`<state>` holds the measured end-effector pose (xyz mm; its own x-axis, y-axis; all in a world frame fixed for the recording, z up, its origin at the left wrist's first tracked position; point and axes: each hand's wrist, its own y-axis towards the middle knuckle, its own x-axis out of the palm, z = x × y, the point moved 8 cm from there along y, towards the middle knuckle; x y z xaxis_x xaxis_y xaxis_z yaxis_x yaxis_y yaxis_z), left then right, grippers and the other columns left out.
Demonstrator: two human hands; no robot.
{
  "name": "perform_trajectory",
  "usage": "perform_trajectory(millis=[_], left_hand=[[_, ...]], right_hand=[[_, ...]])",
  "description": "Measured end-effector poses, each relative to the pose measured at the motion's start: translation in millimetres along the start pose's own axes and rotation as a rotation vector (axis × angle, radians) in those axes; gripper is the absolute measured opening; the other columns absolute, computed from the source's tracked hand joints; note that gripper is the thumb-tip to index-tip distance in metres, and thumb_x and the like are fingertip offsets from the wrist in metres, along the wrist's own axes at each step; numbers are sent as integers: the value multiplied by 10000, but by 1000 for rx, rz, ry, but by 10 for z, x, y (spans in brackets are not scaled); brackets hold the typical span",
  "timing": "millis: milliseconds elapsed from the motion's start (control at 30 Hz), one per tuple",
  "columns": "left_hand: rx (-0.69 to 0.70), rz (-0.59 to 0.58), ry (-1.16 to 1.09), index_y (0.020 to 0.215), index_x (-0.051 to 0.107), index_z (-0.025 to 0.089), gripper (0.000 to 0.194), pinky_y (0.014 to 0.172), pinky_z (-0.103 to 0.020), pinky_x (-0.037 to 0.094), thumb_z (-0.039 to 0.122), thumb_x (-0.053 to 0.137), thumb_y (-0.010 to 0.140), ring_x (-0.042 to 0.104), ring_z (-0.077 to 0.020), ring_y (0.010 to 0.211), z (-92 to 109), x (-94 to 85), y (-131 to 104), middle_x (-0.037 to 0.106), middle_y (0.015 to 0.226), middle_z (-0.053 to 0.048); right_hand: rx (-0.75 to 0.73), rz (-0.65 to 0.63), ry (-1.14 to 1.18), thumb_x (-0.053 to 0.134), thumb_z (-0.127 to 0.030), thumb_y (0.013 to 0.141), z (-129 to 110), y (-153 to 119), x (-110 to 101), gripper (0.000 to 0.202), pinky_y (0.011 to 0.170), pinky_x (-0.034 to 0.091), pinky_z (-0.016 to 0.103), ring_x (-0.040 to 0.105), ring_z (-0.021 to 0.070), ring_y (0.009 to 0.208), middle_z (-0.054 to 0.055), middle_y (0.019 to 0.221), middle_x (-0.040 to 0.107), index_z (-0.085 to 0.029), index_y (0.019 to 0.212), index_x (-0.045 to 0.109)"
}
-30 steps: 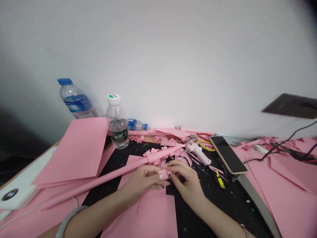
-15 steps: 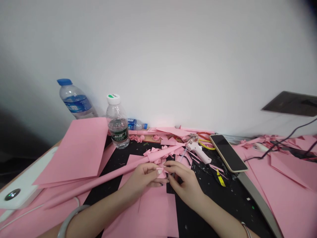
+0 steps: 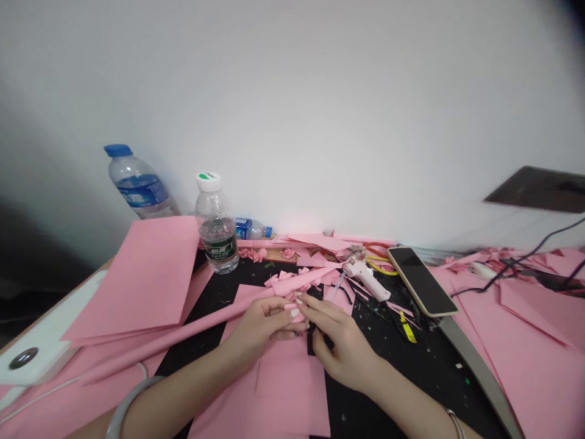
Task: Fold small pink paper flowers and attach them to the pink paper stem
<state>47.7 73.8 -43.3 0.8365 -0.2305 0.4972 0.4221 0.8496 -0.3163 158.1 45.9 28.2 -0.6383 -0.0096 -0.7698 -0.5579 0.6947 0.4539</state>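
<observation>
Pale wall behind a black work surface strewn with large pink sheets. Slanting across, a rolled pink tube. To the left, an upright bottle. At centre, left hand, thumb and fingers pinched; right hand, fingers bent, grip impossible to tell. Farther right, a phone, then a glue gun. Between both hands, in the left pinch and touching right fingertips, a small pink paper piece.

Count, relative to the grip: one small, folded pink paper piece within it; three clear plastic bottles beyond, leftward; one pale-pink plastic glue gun beyond, rightward; one black-screened rectangular phone farther right.
</observation>
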Motion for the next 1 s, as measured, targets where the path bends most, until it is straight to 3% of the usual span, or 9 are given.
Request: perform_trajectory(millis=[567,733,800,900,967,1000], left_hand=[[22,-12,-1,882,722,138,255,777,-279,534,321,783,716,704,-173,788,7,-3,17,753,837,-66],[25,-15,42,873,712,147,270,815,-318,522,347,782,706,701,-191,810,40,22,0,746,849,-61],[8,-9,86,867,707,150,294,820,-342,519,364,791,683,706,-206,801,43,38,-10,742,858,-61],[-33,-20,189,844,702,150,300,771,-344,527,374,791,665,712,-218,766,23,79,-36,744,851,-66],[-50,-68,262,812,699,153,256,717,-324,532,366,765,686,714,-219,742,1,128,-55,746,804,-60],[-57,-96,288,787,695,157,224,695,-312,531,359,745,705,716,-219,735,-13,151,-64,745,771,-54]], right_hand=[[0,-80,-20,391,2,765,-15,-13,61,676,1017,471,436,493,247,1282,136,1422,495,-143,1425,412],[0,-51,8,389,-10,802,-33,-3,29,615,1016,464,424,501,249,1272,141,1388,529,-160,1396,436],[46,25,45,388,-44,854,-2,-3,-44,515,978,482,401,545,242,1214,134,1317,580,-187,1342,469],[196,139,76,412,-128,907,111,-23,-150,240,735,523,321,638,209,860,93,970,663,-195,1092,550],[268,114,74,424,-171,917,156,-24,-134,122,574,449,271,560,167,633,27,735,589,-204,858,526],[282,65,75,426,-185,919,160,-16,-94,163,537,406,259,517,153,581,3,672,543,-209,771,487]])
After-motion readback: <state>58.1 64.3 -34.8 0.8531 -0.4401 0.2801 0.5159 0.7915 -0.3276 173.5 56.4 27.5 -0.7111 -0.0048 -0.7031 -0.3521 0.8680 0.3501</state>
